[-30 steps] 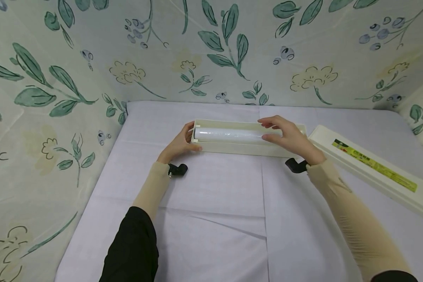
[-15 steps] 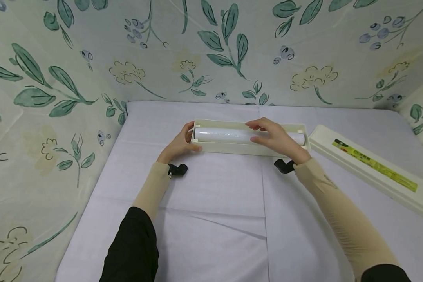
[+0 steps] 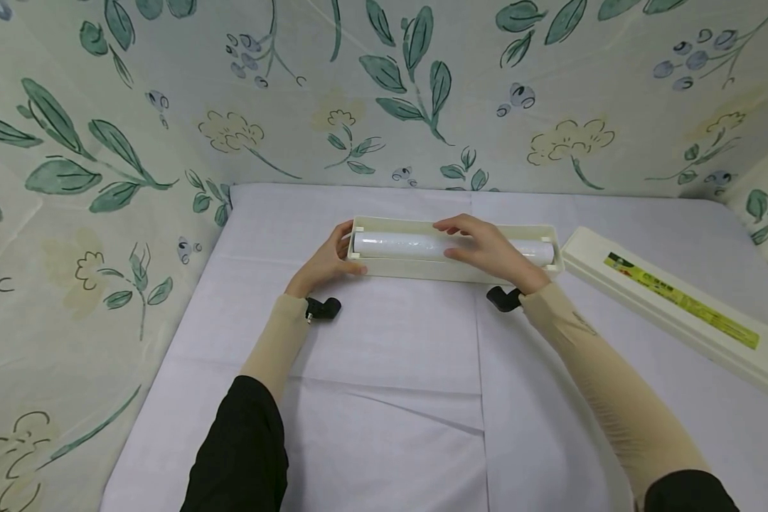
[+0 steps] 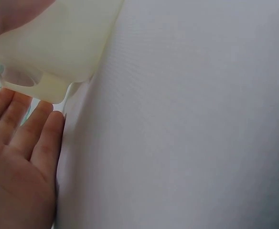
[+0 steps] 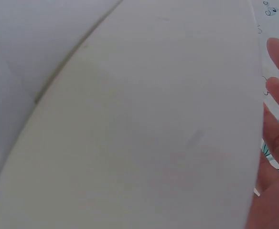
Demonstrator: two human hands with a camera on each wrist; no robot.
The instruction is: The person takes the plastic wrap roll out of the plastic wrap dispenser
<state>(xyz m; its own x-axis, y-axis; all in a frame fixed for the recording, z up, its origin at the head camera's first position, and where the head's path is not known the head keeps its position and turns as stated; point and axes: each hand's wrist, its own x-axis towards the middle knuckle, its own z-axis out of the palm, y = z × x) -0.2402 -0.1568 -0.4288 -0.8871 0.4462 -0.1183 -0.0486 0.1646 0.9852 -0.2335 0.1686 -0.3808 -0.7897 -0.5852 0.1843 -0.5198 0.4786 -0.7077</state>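
A long cream plastic box [image 3: 416, 270], the base of a cling film dispenser, lies lengthwise on the table. Inside it sits a shiny white roll of cling film [image 3: 390, 244]. My left hand [image 3: 323, 263] holds the box's left end, thumb at the front side and fingers round the end; in the left wrist view the fingers [image 4: 41, 138] reach to the end wall. Over the middle of the roll is my right hand [image 3: 489, 249], its fingers loosely bent and spread, covering part of the roll. The right wrist view shows the box's plain front wall [image 5: 139, 124] beside the fingers.
The dispenser's long cream lid [image 3: 678, 313], with a yellow-green label, lies slanted to the right, its near end close to the box. A white cloth [image 3: 390, 427] covers the table. Floral fabric [image 3: 384, 92] hangs behind and at the sides.
My right hand has slid left along the roll from near its right end to the middle, uncovering the right end. The left hand and the box have stayed put.
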